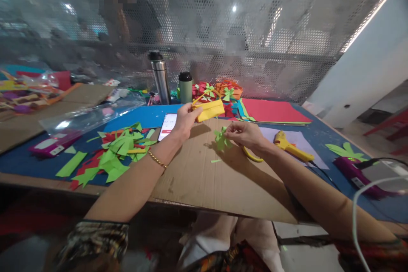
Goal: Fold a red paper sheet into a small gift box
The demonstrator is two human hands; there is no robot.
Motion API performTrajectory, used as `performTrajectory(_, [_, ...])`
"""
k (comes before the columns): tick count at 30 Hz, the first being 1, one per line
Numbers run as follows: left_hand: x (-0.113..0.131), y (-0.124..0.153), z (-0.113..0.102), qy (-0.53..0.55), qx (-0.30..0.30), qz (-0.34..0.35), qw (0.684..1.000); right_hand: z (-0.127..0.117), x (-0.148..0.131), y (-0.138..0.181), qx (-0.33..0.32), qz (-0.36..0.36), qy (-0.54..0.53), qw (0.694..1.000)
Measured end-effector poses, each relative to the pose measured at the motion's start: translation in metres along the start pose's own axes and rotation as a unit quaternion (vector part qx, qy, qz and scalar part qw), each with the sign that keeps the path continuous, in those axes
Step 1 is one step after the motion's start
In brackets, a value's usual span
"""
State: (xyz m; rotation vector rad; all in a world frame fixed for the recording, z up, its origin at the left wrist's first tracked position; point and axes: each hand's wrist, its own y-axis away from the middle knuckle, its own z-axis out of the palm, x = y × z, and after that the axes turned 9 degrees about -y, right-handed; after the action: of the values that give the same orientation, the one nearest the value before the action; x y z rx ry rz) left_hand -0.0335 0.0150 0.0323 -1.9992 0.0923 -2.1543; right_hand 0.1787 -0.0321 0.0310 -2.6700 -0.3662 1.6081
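Observation:
My left hand (pixel 186 121) is closed on a small yellow paper bag (pixel 210 110) with a thin strip handle, held tilted above the cardboard. Between the pinched fingers of my right hand (pixel 242 132) is a green paper bow (pixel 222 138), hanging just over the cardboard sheet (pixel 191 178). Bag and bow are apart. A yellow curved handle (pixel 253 156) lies below my right wrist, the rest of it hidden. One small green scrap (pixel 216 161) rests on the cardboard.
Green and red paper cuttings (pixel 117 153) are heaped at left, near a lit phone (pixel 167 126). A yellow glue gun (pixel 293 146) with a cord lies at right. Behind stand a steel flask (pixel 160 78), a green bottle (pixel 185 88) and red sheets (pixel 270 110). A white cable (pixel 355 221) loops at right.

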Motion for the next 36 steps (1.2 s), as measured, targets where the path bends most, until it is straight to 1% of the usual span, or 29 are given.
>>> performTrajectory(2, [-0.001, 0.005, 0.005, 0.004, -0.028, -0.013, 1.0, -0.007, -0.005, 0.015, 0.001, -0.008, -0.063, 0.998])
performTrajectory(3, [-0.002, 0.008, 0.007, 0.006, -0.049, -0.021, 0.999, -0.01, -0.007, 0.021, -0.001, -0.014, -0.113, 0.994])
performTrajectory(6, [-0.005, 0.02, 0.016, 0.005, -0.104, -0.039, 0.994, -0.017, -0.008, 0.035, 0.016, -0.036, -0.226, 0.973])
performTrajectory(10, [-0.006, 0.032, 0.021, -0.033, -0.153, -0.028, 0.987, -0.016, 0.0, 0.04, 0.074, -0.058, -0.258, 0.962])
performTrajectory(12, [-0.006, 0.036, 0.022, -0.057, -0.163, -0.017, 0.985, -0.014, 0.004, 0.04, 0.089, -0.046, -0.274, 0.956])
performTrajectory(17, [-0.006, 0.042, 0.022, -0.079, -0.165, -0.01, 0.983, -0.014, 0.013, 0.04, 0.128, -0.009, -0.328, 0.936])
performTrajectory(20, [-0.007, 0.043, 0.024, -0.096, -0.171, -0.009, 0.98, -0.016, 0.015, 0.038, 0.132, -0.006, -0.371, 0.919])
performTrajectory(22, [-0.008, 0.044, 0.025, -0.1, -0.18, -0.011, 0.979, -0.014, 0.015, 0.037, 0.124, 0.002, -0.377, 0.918])
performTrajectory(25, [-0.008, 0.045, 0.027, -0.1, -0.187, -0.015, 0.977, -0.009, 0.013, 0.037, 0.124, 0.019, -0.355, 0.926])
performTrajectory(28, [-0.007, 0.048, 0.028, -0.103, -0.189, -0.011, 0.976, -0.004, 0.012, 0.038, 0.135, 0.025, -0.335, 0.932])
performTrajectory(31, [-0.006, 0.05, 0.028, -0.097, -0.196, -0.007, 0.976, -0.002, 0.012, 0.038, 0.152, 0.038, -0.336, 0.929])
performTrajectory(36, [-0.006, 0.05, 0.028, -0.1, -0.204, -0.01, 0.974, -0.002, 0.01, 0.038, 0.156, 0.057, -0.342, 0.925])
